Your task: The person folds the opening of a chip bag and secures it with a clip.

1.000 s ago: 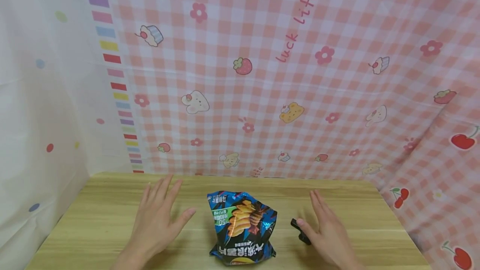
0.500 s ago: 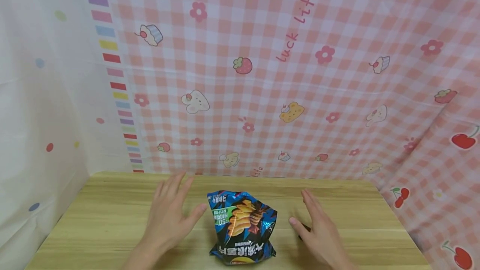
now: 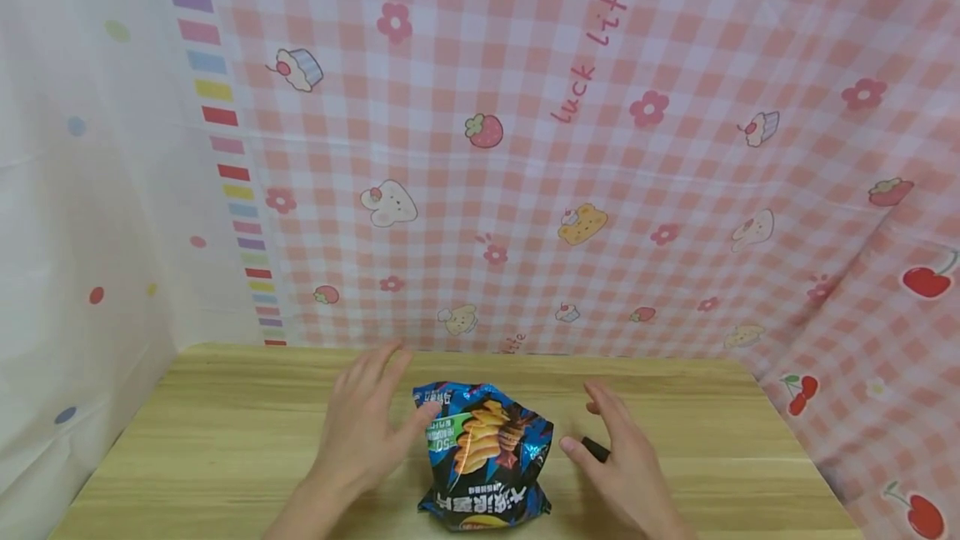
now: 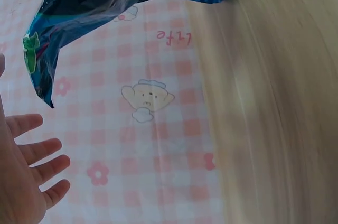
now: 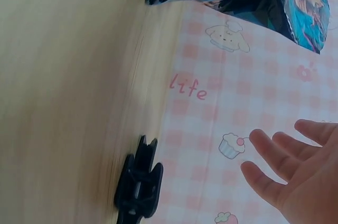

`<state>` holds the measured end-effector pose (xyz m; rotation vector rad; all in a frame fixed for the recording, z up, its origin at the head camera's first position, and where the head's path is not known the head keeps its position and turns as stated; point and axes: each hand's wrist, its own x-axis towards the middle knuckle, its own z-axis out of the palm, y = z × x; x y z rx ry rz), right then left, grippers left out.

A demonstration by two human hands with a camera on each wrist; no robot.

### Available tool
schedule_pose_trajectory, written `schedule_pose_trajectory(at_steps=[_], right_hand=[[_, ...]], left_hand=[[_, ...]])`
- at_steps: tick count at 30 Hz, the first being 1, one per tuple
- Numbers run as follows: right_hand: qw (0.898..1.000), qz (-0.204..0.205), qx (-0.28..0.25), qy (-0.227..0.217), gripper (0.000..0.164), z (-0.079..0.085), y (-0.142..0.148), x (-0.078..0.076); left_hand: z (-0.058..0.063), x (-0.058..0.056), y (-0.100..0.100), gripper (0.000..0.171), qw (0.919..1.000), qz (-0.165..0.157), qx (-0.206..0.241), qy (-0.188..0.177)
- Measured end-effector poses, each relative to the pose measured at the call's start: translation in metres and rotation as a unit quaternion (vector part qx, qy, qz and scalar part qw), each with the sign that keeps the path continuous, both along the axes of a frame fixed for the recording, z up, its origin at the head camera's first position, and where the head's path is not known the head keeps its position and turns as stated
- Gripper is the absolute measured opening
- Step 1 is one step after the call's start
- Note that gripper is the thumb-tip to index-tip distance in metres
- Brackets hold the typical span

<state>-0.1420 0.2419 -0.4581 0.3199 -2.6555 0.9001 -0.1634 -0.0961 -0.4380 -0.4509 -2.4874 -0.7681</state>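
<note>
A blue and black bag of potato chips (image 3: 491, 461) stands on the wooden table between my two hands. My left hand (image 3: 365, 427) is at its left side, fingers spread; in the head view the thumb overlaps the bag's upper left corner. In the left wrist view the left hand (image 4: 24, 174) appears apart from the bag (image 4: 105, 7). To the right of the bag is my right hand (image 3: 621, 457), fingers loosely extended and holding nothing. Partly hidden behind that hand lies a black clip-like object (image 3: 596, 449), which the right wrist view shows better as a black plastic clip (image 5: 138, 187).
The light wooden table (image 3: 217, 448) extends to both sides of the hands. A pink checkered cloth (image 3: 450, 190) hangs behind its far edge, and a white dotted cloth (image 3: 82, 215) hangs on the left. More patterned cloth (image 3: 885, 373) borders the right.
Both hands have moved inward, the left to the right and the right to the left, closer to the chip bag. The bag and the black clip stay in place.
</note>
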Motion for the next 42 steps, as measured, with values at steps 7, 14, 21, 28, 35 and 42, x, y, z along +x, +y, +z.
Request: schedule_pose_trajectory(at_steps=[7, 14, 21, 28, 35, 42], right_hand=[[0.999, 0.002, -0.032, -0.001, 0.07, 0.0, -0.009, -0.001], [0.997, 0.008, -0.081, -0.012, 0.062, 0.002, -0.021, -0.002], [0.99, 0.01, -0.135, -0.039, 0.054, 0.002, -0.028, -0.002], [0.985, 0.017, -0.159, -0.066, 0.048, 0.005, -0.034, -0.004], [0.98, 0.012, -0.178, -0.091, 0.037, 0.007, -0.039, -0.002], [0.979, 0.016, -0.187, -0.085, 0.017, 0.005, -0.042, -0.004]], left_hand=[[0.004, -0.001, 0.014, 0.068, 0.9999, -0.009, 0.0, -0.004], [0.005, -0.002, 0.026, 0.064, 0.9996, -0.028, 0.003, 0.004], [0.007, -0.006, 0.038, 0.055, 0.9974, -0.067, 0.017, 0.02], [0.009, -0.007, 0.045, 0.047, 0.9947, -0.091, 0.018, 0.044], [0.01, -0.007, 0.049, 0.036, 0.9937, -0.101, 0.033, 0.036], [0.008, -0.007, 0.053, 0.027, 0.9931, -0.103, 0.044, 0.034]])
